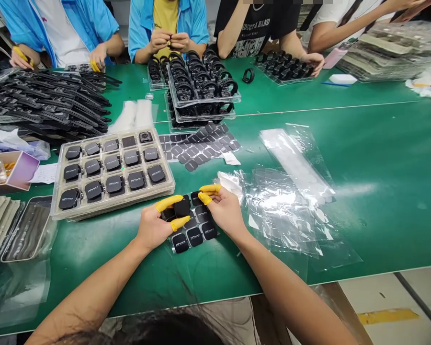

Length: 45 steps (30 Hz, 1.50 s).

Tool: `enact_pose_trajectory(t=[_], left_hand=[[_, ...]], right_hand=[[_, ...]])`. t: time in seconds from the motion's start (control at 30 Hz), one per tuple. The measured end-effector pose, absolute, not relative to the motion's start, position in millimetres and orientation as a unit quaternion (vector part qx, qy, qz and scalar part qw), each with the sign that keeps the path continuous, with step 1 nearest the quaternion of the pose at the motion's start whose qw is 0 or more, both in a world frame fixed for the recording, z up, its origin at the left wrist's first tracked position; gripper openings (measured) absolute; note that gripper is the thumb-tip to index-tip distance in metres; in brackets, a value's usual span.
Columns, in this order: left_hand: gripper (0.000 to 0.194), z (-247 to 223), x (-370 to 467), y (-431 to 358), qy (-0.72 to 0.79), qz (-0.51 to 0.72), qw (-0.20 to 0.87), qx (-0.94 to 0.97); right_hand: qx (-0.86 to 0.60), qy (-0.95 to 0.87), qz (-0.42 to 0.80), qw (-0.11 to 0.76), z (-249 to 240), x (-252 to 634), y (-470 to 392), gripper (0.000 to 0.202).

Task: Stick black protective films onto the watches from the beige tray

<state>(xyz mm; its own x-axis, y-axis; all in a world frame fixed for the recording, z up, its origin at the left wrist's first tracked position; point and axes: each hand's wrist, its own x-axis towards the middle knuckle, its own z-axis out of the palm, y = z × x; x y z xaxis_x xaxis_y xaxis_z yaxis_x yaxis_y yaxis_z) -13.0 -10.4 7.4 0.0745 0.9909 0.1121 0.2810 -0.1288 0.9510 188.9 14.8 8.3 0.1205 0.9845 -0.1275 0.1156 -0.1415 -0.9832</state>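
Note:
My left hand (pixel 153 226) grips a dark square watch body (pixel 182 206) between thumb and forefinger, both in yellow finger cots. Under it lies a sheet of black square stickers (pixel 195 236) with white lettering. My right hand (pixel 225 211), also with yellow cots, pinches a black sticker (pixel 195 198) at the sheet's far edge; whether it has come off the backing is hidden. Left of my hands, a clear plastic tray (pixel 115 197) on a stack holds rows of square watch bodies, most covered with lettered black stickers. One watch body (pixel 145 137) at its far right corner shows a bare face.
More sticker sheets (pixel 204 143) lie beyond my hands. Clear plastic sheets (pixel 283 206) spread to the right on the green table (pixel 380 191). Stacked trays of looped watches (pixel 203 86) and a pile of black watch straps (pixel 50 103) stand farther back. Several co-workers sit opposite.

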Motion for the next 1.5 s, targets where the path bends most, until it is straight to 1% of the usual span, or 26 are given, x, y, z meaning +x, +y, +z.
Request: enact_pose_trajectory(t=[0.13,0.2,0.27,0.33,0.4,0.43,0.5,0.57,0.73,0.87,1.13,1.5], left_hand=[[0.071,9.2,-14.0,-1.5,0.501,0.481,0.551,0.463],[0.077,10.1,-15.1,3.0,0.492,0.493,0.581,0.421],[0.078,10.8,-15.6,5.3,0.492,0.492,0.589,0.412],[0.074,10.7,-15.3,4.8,0.503,0.486,0.575,0.425],[0.067,9.4,-14.3,2.3,0.518,0.470,0.549,0.458],[0.064,8.3,-13.6,0.7,0.523,0.457,0.538,0.478],[0.060,5.8,-12.4,-2.3,0.526,0.427,0.522,0.519],[0.059,3.9,-11.8,-4.3,0.528,0.398,0.507,0.553],[0.053,6.2,-12.8,-4.4,0.531,0.352,0.460,0.619],[0.053,10.1,-14.1,-3.5,0.527,0.329,0.449,0.642],[0.055,8.0,-14.7,-4.1,0.524,0.329,0.454,0.641],[0.054,10.9,-14.4,-4.9,0.532,0.327,0.428,0.653]], right_hand=[[-0.535,-0.511,0.457,0.493,3.6,189.0,18.3,0.028],[-0.497,-0.550,0.449,0.498,4.8,194.4,23.8,0.028],[-0.465,-0.557,0.459,0.512,10.5,204.3,29.5,0.035],[-0.449,-0.507,0.498,0.542,19.8,215.6,32.3,0.045],[-0.445,-0.445,0.543,0.557,29.2,222.7,30.3,0.048],[-0.450,-0.429,0.560,0.547,32.6,223.0,27.5,0.046],[-0.475,-0.431,0.583,0.499,35.1,216.6,19.9,0.042],[-0.506,-0.437,0.590,0.453,32.5,203.7,12.4,0.042],[-0.541,-0.406,0.615,0.405,23.2,181.0,5.6,0.044],[-0.538,-0.379,0.653,0.375,23.8,180.9,6.4,0.045],[-0.544,-0.383,0.648,0.370,20.8,180.1,6.4,0.045],[-0.545,-0.377,0.650,0.371,20.2,180.0,6.8,0.044]])
